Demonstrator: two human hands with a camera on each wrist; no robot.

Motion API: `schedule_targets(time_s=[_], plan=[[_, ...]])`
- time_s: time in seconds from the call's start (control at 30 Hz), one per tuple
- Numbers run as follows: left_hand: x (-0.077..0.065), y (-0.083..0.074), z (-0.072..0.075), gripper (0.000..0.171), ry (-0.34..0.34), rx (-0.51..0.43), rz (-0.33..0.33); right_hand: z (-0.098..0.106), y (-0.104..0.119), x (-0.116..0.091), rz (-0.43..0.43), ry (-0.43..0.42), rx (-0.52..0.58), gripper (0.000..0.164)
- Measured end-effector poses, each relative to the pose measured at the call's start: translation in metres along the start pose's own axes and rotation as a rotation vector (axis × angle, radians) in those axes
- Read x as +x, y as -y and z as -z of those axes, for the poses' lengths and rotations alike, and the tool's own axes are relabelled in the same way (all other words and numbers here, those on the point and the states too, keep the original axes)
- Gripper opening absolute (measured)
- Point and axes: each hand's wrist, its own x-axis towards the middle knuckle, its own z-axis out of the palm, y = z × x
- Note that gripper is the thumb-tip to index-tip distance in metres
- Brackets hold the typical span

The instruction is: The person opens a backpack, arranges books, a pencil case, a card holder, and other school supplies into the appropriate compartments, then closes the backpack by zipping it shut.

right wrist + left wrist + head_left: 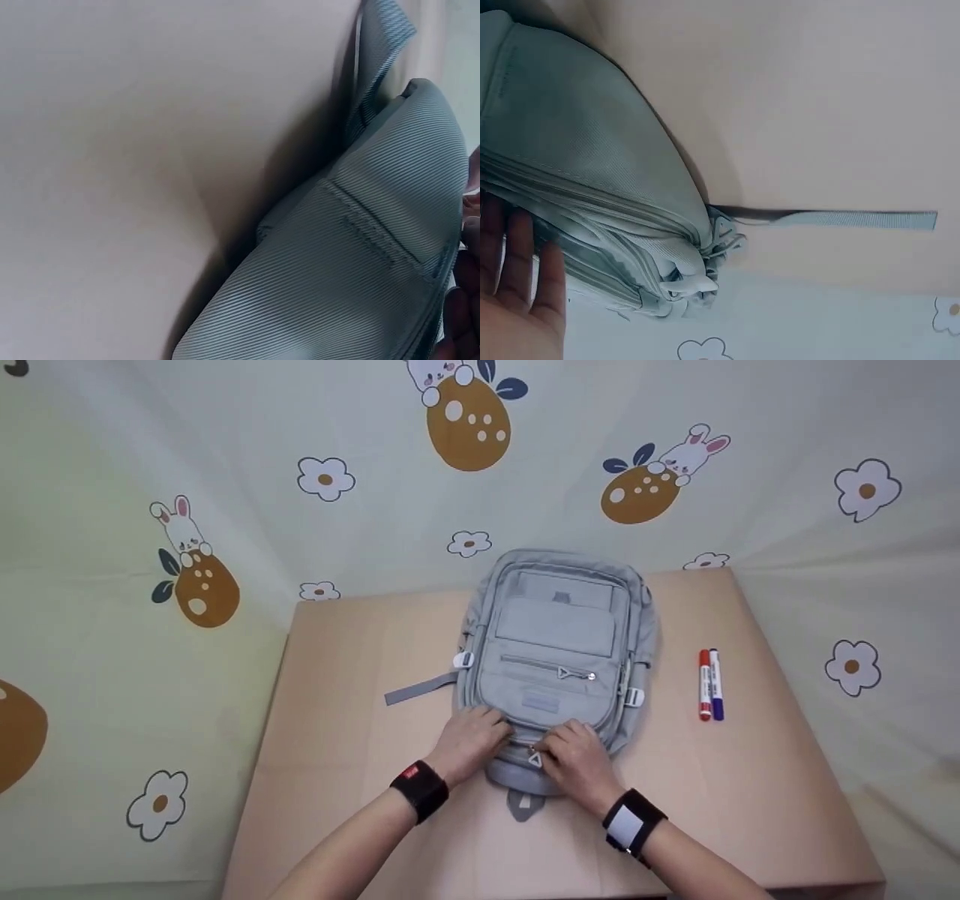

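A grey backpack (555, 630) lies front side up on the cardboard-brown tabletop (360, 660). Both hands are at its end nearest the person. My left hand (471, 739) grips the fabric beside a zipper there; the left wrist view shows its fingers (551, 274) against the bag's side, thumb hidden. With the fingertips of my right hand (581, 765) I pinch the zipper pull (535, 759), a light triangular ring. In the right wrist view, the fingers (469, 289) show only at the edge, behind the bag's ribbed fabric (300, 300).
A red marker (704, 686) and a blue marker (717, 686) lie side by side right of the backpack. A loose grey strap (420, 688) sticks out to the left. Behind the table hangs a pale cloth (375, 525) printed with rabbits and flowers.
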Motion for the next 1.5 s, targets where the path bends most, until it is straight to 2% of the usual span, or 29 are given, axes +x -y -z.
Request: schedule_targets(time_s=[0.13, 0.43, 0.77, 0.87, 1.0, 1.13, 1.3, 1.5], plan=[[0.003, 0.003, 0.0, 0.008, 0.028, 0.068, -0.028, 0.003, 0.0, 0.0, -0.01, -0.013, -0.016, 0.016], [0.003, 0.004, 0.002, 0.006, 0.087, -0.033, 0.011, 0.019, -0.013, -0.014, -0.011, -0.024, -0.04, 0.019], [0.002, 0.005, 0.0, 0.004, 0.099, -0.029, 0.006, 0.047, -0.034, -0.032, -0.058, -0.006, -0.062, 0.018], [0.002, 0.005, -0.001, 0.006, 0.069, -0.031, -0.01, 0.051, -0.037, -0.034, -0.067, 0.002, -0.065, 0.018], [0.003, 0.003, -0.002, 0.01, -0.013, -0.051, -0.046, 0.052, -0.038, -0.037, -0.063, -0.007, -0.065, 0.021], [0.01, -0.008, 0.0, 0.009, -0.071, -0.085, -0.094, 0.052, -0.039, -0.039, -0.06, -0.026, -0.065, 0.025], [0.029, -0.03, 0.003, 0.011, -0.095, -0.119, -0.152, 0.053, -0.037, -0.039, -0.075, -0.024, -0.068, 0.025], [0.042, -0.047, -0.003, 0.01, -0.097, -0.021, -0.154, 0.051, -0.035, -0.038, -0.079, -0.022, -0.073, 0.024]])
